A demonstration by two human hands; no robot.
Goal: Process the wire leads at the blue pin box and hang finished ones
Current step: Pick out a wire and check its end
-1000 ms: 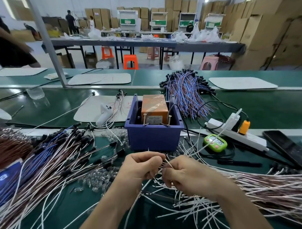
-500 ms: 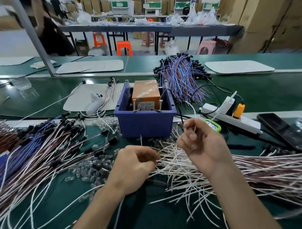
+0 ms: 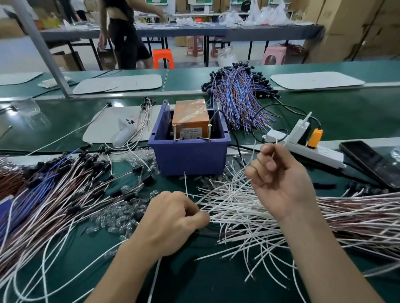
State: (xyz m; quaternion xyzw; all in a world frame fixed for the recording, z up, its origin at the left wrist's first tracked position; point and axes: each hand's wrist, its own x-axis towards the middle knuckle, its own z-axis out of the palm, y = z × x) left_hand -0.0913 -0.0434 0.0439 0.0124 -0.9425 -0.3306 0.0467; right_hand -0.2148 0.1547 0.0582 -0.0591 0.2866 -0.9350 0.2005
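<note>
Head view: orange unit's label (image 3: pixel 191 132) unreadable.

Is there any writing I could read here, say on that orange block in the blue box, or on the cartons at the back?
No text can be read.
Label on the orange block in the blue box: printed lines, too small and blurred.
Green signs on the far shelves: cut off and blurred.
Cardboard cartons: no legible print.
Phone: dark screen, nothing shown.
</note>
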